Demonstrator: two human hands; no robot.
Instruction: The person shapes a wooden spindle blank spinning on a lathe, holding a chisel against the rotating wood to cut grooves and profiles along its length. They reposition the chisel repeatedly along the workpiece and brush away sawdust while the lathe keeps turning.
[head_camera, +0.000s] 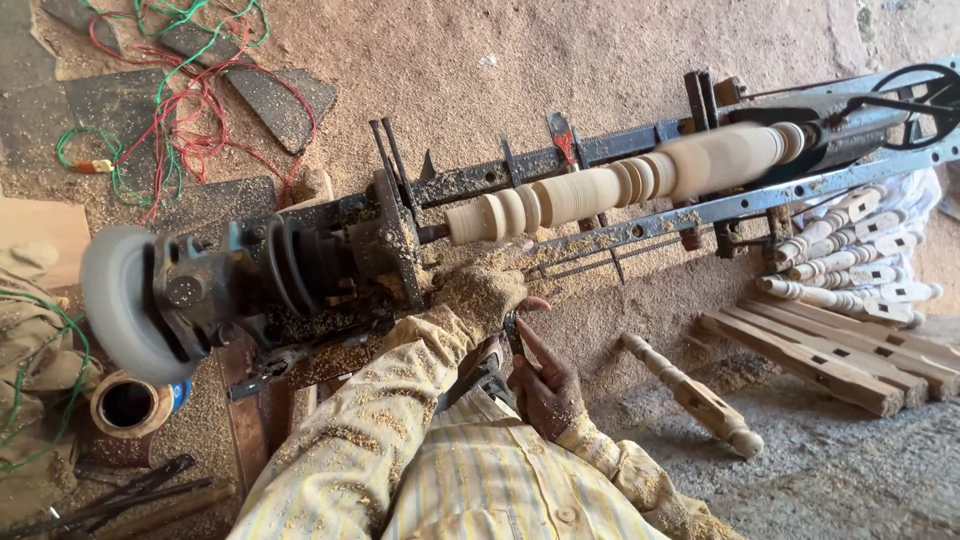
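At the wood lathe (400, 235), a pale turned spindle (620, 180) is mounted between the two ends, blurred along its length, ringed with beads near the headstock and swelling thicker toward the far end. My left hand (480, 290), caked in sawdust, rests just below the spindle's near end, against the lathe's rails; its fingers are curled shut, though I cannot tell around what. My right hand (545, 385) sits nearer my chest, below the left, its fingers (532, 345) pinching a thin dark metal tool (513, 332) that points up toward the left hand. Sawdust speckles both yellow striped sleeves (390, 430). At the lathe's left end a pale wheel (115, 300) is blurred. Below the lathe's far end, finished turned legs (850, 250) lie stacked beside squared wooden pieces (830, 360), and one turned leg (690, 390) lies alone on the floor near my right hand. Red and green wires (170, 110) tangle on the sawdust-covered ground beyond the headstock. A small tin can (130, 405) stands below the wheel.
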